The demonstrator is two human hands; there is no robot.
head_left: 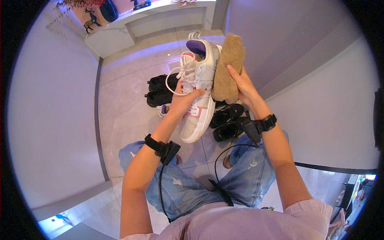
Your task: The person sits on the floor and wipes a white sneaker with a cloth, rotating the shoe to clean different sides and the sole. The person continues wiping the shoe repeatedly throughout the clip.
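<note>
My left hand (186,100) grips a white lace-up sneaker (207,70) around its middle, thumb across the side panel. The sneaker has a purple lining, red trim and loosely hanging laces, and its toe points down toward me. In my right hand (244,85) is a folded tan cloth (228,60), its thumb pressed on the near face. The cloth lies right along the sneaker's sole side; whether it presses on the shoe is hard to tell. Below my left hand, a second white shoe with purple lining (163,109) is mostly hidden.
Black shoes (159,97) stand on the tiled floor (126,90) at left, and another black pair (228,120) at right. Pale panels (54,105) rise on both sides. Beyond is a white ledge (111,40) with a deer figurine (91,21) and dark vase (109,10). Cables (162,186) hang from both wrist devices.
</note>
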